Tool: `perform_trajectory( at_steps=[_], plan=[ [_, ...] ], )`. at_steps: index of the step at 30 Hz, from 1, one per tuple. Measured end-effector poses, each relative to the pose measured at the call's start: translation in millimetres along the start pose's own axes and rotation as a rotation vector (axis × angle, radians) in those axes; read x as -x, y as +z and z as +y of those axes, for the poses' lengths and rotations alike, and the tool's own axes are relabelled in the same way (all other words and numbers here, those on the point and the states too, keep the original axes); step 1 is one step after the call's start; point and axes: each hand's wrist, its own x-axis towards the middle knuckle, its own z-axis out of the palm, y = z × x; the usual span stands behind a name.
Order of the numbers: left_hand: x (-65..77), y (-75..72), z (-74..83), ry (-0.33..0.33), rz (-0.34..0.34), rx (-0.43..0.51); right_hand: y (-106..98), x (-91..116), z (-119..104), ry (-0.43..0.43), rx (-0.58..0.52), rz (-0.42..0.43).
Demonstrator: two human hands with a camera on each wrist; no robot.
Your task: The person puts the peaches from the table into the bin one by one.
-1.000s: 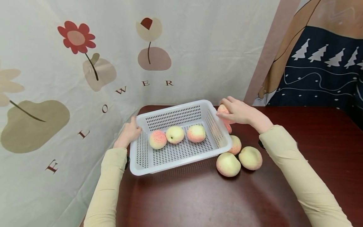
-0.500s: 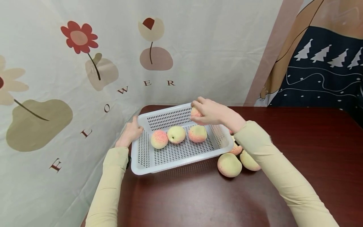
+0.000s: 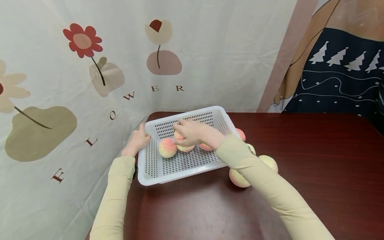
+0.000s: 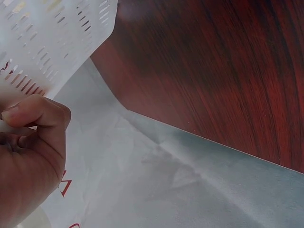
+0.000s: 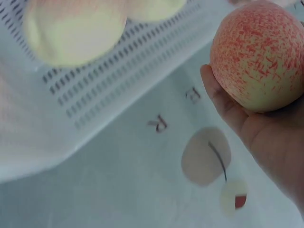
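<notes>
Right, so my right hand (image 3: 196, 130) has its fingers curled round a peach (image 5: 259, 57), held over the white basket (image 3: 192, 171), a bit left of centre and toward the far side. My left hand (image 3: 138, 139) is gripping the basket rim at the left end. Inside sit a left peach (image 3: 166, 148), a middle peach (image 3: 186, 149) and a right peach (image 3: 205, 147); can't tell if the held one touches the middle one. Four more peaches (image 3: 270, 161) lie on the table (image 3: 192, 206) off the right side, some partly behind my sleeve (image 3: 270, 186). I'd call this the placing step of filling the basket. Next move calls for lowering gently behind the row, then loosening my fingers without bumping the others.
</notes>
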Motion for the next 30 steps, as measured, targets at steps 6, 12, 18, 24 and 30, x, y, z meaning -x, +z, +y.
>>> perform_trajectory(
  at_steps=[6,12,18,24,30],
  plan=[
    [1.3,-0.1,-1.1,-0.010,-0.008,0.013,17,-19,-24,-0.011,0.052,-0.075],
    [-0.3,0.3,-0.9,-0.005,-0.005,0.011,25,-29,-46,-0.044,0.107,-0.132],
    [-0.3,0.0,0.8,0.001,0.003,0.012,33,-34,-63,-0.102,0.222,-0.187],
    [2.0,0.0,1.5,0.007,0.003,0.018,44,-40,-80,-0.104,0.307,-0.247],
    [1.4,0.0,1.1,0.008,0.004,0.014,57,-42,-90,-0.069,0.411,-0.212]
  ],
)
